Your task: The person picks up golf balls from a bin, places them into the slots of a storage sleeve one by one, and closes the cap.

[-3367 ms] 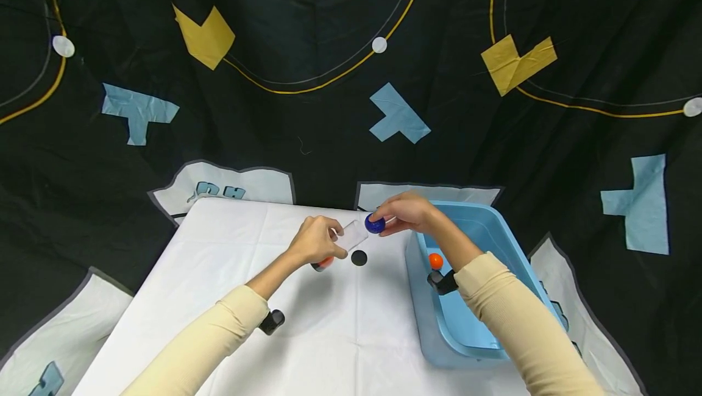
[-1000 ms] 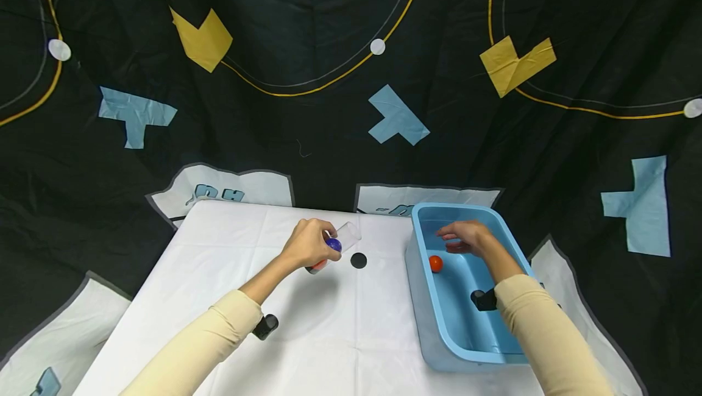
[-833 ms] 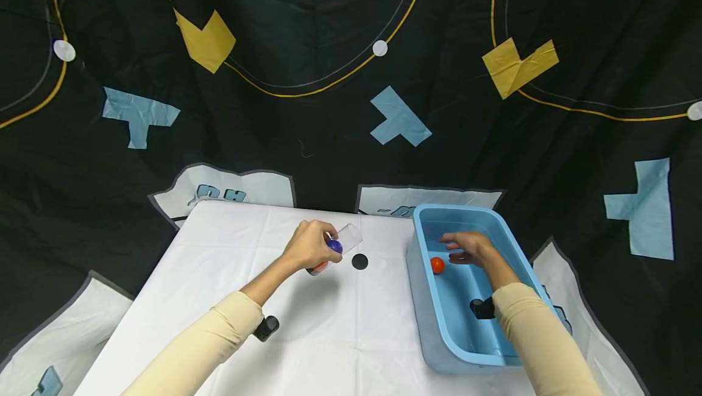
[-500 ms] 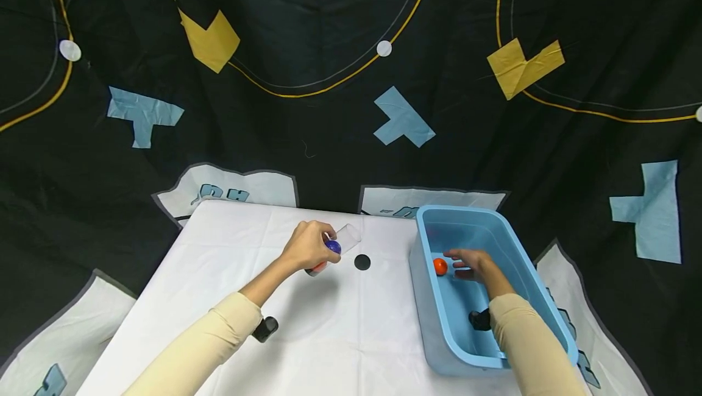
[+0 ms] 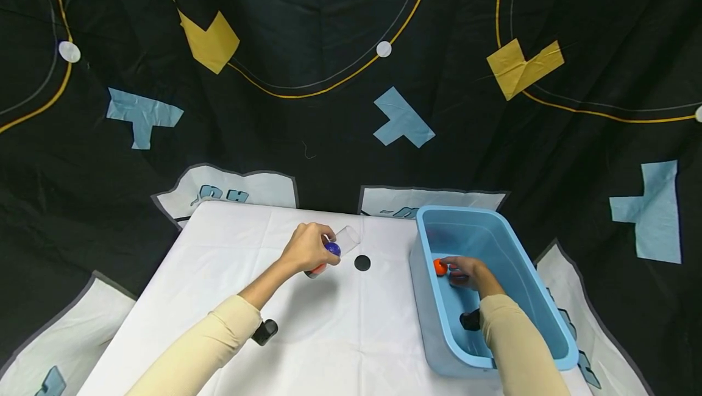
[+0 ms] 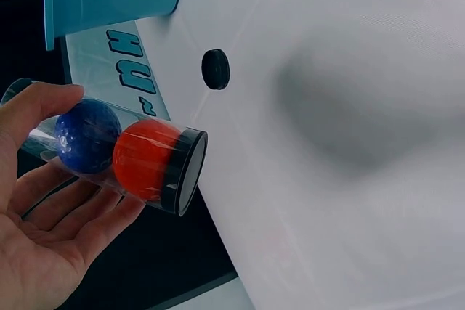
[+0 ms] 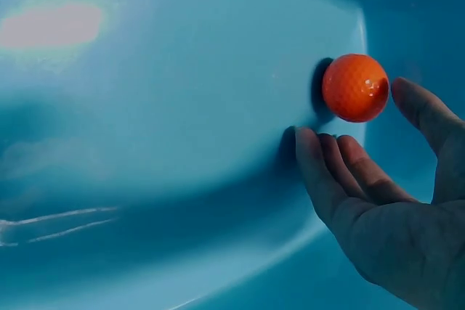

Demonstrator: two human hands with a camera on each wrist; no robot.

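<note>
My left hand (image 5: 308, 248) grips a clear tube (image 5: 350, 239) tilted above the table. Inside it, in the left wrist view, a blue golf ball (image 6: 87, 136) sits behind an orange ball (image 6: 145, 159), which lies against the black end cap (image 6: 190, 172). The tube's other end has no cap on it in the head view. Down in the blue bin, my right hand (image 5: 468, 274) is spread beside a loose orange golf ball (image 7: 355, 88). In the right wrist view the thumb is right at the ball's side, the other fingers short of it.
A round black cap (image 5: 362, 262) lies on the white-covered table (image 5: 241, 335), right of the tube. The light blue bin (image 5: 499, 225) stands on the table's right side, its walls around my right hand. A black cloth (image 5: 307, 140) hangs behind the table.
Earlier my right hand held the blue ball by the tube's mouth; the ball is now inside. That hand has since moved right and down into the bin toward the orange ball.
</note>
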